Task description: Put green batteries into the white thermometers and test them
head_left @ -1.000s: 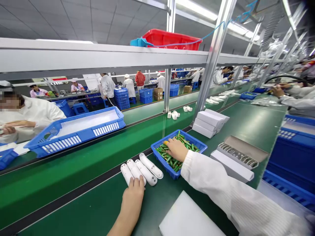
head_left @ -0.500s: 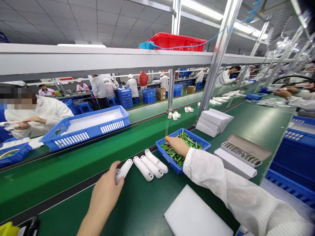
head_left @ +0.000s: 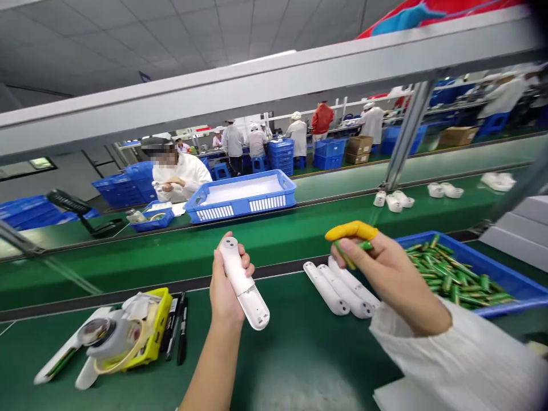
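My left hand [head_left: 229, 285] is wrapped round a slim white plastic casing [head_left: 240, 265], shaped like a remote control. It is tilted, with two dark holes at its upper end and its lower part uncovered, showing a hollow. Green batteries [head_left: 366, 245] are pinched in my right hand [head_left: 385, 262], which has yellow covers on its fingers; how many it holds is not clear. More white casings [head_left: 327, 290] lie side by side on the bench, partly behind that hand. A blue tray [head_left: 524, 294] full of loose green batteries [head_left: 454, 279] stands to the right.
At left sit a yellow basket [head_left: 159, 334] with a bottle [head_left: 113, 337], pens [head_left: 182, 331] and a white casing holding green batteries [head_left: 64, 351]. Past the green belt [head_left: 171, 257] stand a long blue basket [head_left: 240, 208] and a co-worker [head_left: 182, 177]. White boxes [head_left: 514, 234] are stacked right.
My right hand has come out of the battery tray with batteries in it. My left hand has lifted a casing off the bench, part of it now uncovered. The view has turned left.
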Demonstrator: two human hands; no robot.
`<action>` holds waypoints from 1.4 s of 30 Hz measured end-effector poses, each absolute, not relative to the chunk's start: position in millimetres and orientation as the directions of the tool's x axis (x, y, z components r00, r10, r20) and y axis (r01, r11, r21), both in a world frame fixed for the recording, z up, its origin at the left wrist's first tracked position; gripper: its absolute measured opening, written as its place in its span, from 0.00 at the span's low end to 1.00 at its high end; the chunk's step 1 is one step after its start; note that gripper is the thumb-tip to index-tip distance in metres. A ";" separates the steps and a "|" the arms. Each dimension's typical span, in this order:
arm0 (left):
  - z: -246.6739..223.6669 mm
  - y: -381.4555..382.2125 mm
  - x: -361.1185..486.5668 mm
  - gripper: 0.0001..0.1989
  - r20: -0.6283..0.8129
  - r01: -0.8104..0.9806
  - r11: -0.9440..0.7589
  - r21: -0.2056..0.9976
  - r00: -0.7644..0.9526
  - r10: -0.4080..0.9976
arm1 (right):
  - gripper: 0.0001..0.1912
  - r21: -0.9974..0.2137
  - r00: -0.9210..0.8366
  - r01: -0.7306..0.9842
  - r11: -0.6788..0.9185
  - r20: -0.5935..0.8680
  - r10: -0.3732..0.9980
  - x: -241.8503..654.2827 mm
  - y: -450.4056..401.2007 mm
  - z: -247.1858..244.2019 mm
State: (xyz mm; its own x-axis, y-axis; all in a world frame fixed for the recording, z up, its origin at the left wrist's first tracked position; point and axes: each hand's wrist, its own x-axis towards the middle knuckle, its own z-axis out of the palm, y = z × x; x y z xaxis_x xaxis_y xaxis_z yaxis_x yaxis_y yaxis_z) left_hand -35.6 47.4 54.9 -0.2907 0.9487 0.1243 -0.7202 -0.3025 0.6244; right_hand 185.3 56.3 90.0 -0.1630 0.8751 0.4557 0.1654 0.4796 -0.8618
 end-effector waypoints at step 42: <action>56.7 44.7 -30.2 0.14 0.135 -0.689 -0.470 0.551 -0.483 0.865 | 0.08 -0.951 -0.545 -0.019 0.308 0.268 0.794 98.1 44.6 49.2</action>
